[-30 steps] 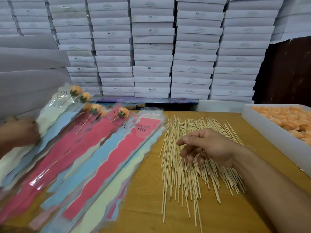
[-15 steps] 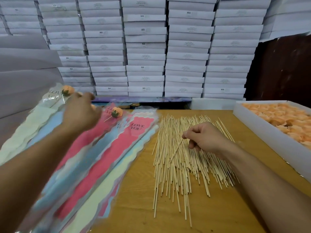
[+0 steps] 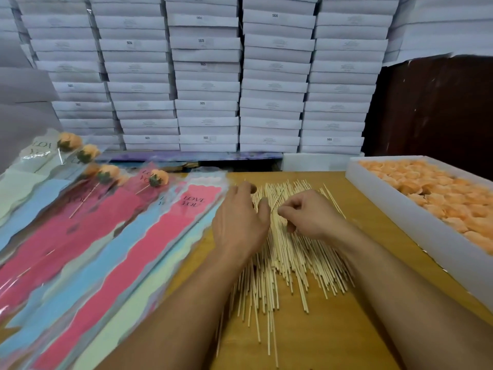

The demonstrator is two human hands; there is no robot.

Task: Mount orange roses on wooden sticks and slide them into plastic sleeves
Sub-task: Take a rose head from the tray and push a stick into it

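Observation:
A heap of thin wooden sticks (image 3: 288, 265) lies in the middle of the wooden table (image 3: 333, 340). My right hand (image 3: 309, 214) pinches one stick (image 3: 277, 200) and lifts its far end above the heap. My left hand (image 3: 240, 220) lies over the left side of the sticks with its fingers spread and relaxed. A white box of loose orange roses (image 3: 437, 193) stands at the right. Pink, blue and pale plastic sleeves (image 3: 112, 249) are fanned out on the left, several with a rose on a stick (image 3: 157, 178) inside.
Stacks of white cartons (image 3: 208, 76) form a wall behind the table. A dark brown panel (image 3: 440, 108) stands at the back right. The white box rim (image 3: 416, 231) runs along the table's right edge.
My left hand has left the sleeves and come right onto the sticks beside my right hand. My right hand has closed on one stick and raised it.

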